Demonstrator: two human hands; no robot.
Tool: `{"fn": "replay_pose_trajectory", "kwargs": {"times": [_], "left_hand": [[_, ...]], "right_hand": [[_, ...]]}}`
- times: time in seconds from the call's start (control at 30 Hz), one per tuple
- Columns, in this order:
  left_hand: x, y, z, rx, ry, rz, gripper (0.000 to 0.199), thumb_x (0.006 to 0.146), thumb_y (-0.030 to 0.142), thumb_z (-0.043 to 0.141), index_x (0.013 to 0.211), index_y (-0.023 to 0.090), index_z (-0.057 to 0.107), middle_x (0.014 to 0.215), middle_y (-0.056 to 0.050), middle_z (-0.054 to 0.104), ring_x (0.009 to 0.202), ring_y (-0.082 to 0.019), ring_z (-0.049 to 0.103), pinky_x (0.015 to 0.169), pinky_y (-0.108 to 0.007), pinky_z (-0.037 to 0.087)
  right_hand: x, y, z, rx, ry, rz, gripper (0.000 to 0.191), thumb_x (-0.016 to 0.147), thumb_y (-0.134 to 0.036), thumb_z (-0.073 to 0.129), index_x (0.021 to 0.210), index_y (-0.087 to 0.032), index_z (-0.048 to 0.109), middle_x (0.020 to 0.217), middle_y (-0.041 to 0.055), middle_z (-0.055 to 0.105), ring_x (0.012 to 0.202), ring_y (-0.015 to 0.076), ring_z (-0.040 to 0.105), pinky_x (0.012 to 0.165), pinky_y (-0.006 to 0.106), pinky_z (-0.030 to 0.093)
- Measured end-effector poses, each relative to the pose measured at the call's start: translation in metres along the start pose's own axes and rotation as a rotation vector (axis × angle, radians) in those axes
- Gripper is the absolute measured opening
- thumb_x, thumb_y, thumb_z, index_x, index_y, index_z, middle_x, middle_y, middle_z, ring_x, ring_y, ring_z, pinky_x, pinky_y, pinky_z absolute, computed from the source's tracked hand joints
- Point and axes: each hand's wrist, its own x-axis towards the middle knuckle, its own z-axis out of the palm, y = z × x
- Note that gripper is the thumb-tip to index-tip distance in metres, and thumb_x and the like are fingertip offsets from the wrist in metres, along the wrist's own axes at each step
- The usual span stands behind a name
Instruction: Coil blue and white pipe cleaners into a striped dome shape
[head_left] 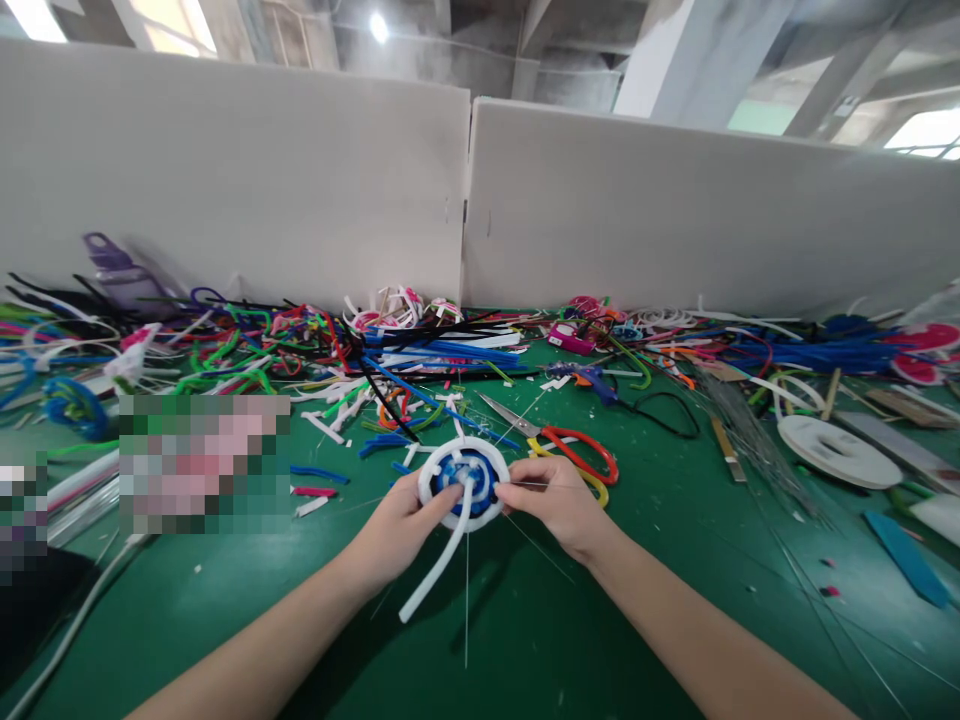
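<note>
The left hand (397, 530) is pinching the left side of a blue-and-white round piece (480, 475), its thumb lying across the front, and the right hand (551, 500) is gripping the right rim between thumb and fingers. The piece is facing up above the near-middle of the green table (525, 640), a white fuzzy strip (439, 578) dangling from its centre. Thin wires are sticking out around it, so a careless turn could prick a finger or snag the scissors (517, 418) lying open just beyond; a loosening left thumb could let the strip slip. Counting up, two hands are holding one round piece, with one strip hanging; one pair of scissors, one white spool (806, 450) at right and one purple bottle (131, 285) at far left are showing. The wires are proving too fine to count.
</note>
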Motion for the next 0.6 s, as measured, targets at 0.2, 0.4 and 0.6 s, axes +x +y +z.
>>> {"fn": "replay_pose_trajectory", "kwargs": {"times": [0.2,0.4,0.6], "left_hand": [[-0.001,-0.003,0.000,-0.160,0.002,-0.047,0.016,0.076,0.032,0.065,0.080,0.017,0.068,0.072,-0.003,0.069,0.065,-0.016,0.060,0.061,-0.026,0.048],[0.000,0.007,-0.003,-0.749,-0.189,-0.008,0.038,0.079,0.045,0.056,0.103,0.017,0.066,0.104,-0.011,0.066,0.087,-0.025,0.062,0.073,-0.039,0.052],[0.002,0.000,0.003,-0.505,-0.112,-0.014,0.015,0.079,0.024,0.062,0.092,0.016,0.062,0.079,-0.004,0.063,0.071,-0.017,0.060,0.059,-0.028,0.048]], "right_hand": [[-0.001,-0.002,0.004,0.025,0.067,-0.013,0.012,0.064,-0.023,0.074,0.059,-0.017,0.066,0.055,-0.0018,0.063,0.055,0.0106,0.059,0.060,0.026,0.048],[0.001,-0.004,0.005,0.296,0.109,0.039,0.017,0.065,-0.029,0.076,0.070,-0.014,0.071,0.064,0.0021,0.066,0.056,0.0091,0.058,0.059,0.023,0.049],[0.001,-0.001,0.025,0.461,0.186,-0.014,0.017,0.064,-0.028,0.078,0.072,-0.014,0.073,0.066,0.0017,0.067,0.060,0.0087,0.060,0.062,0.020,0.051]]}}
